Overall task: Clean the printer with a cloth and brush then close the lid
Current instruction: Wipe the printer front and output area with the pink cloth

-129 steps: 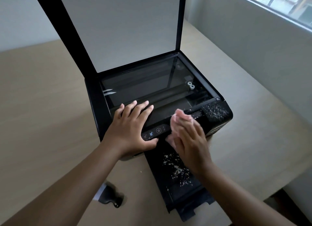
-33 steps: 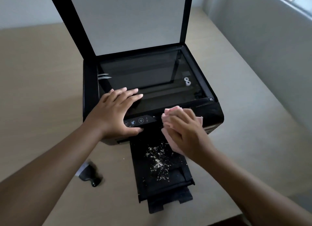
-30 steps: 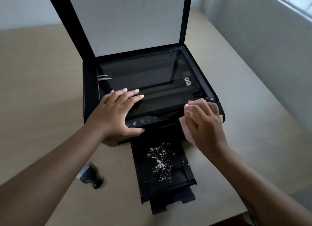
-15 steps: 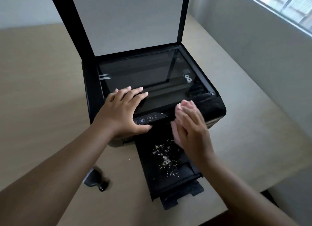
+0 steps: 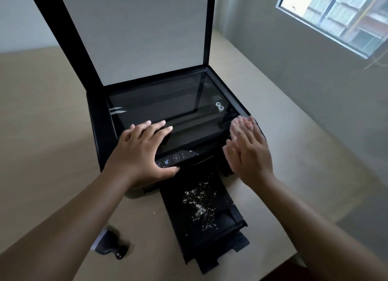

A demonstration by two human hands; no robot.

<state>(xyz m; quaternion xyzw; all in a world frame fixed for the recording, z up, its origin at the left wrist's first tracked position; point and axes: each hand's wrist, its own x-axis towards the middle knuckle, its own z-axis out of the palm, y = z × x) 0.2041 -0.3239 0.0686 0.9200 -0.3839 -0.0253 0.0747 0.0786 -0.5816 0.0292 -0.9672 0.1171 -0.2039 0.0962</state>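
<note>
Black printer stands on the beige desk, and its lid is raised upright. The left hand lies flat with straight fingers on the front part of the scanner glass. The right hand, also with straight fingers, presses the pink cloth on the right front corner of the printer. Pale crumbs lie on the pulled-out tray. The brush lies on the desk beside the left forearm.
</note>
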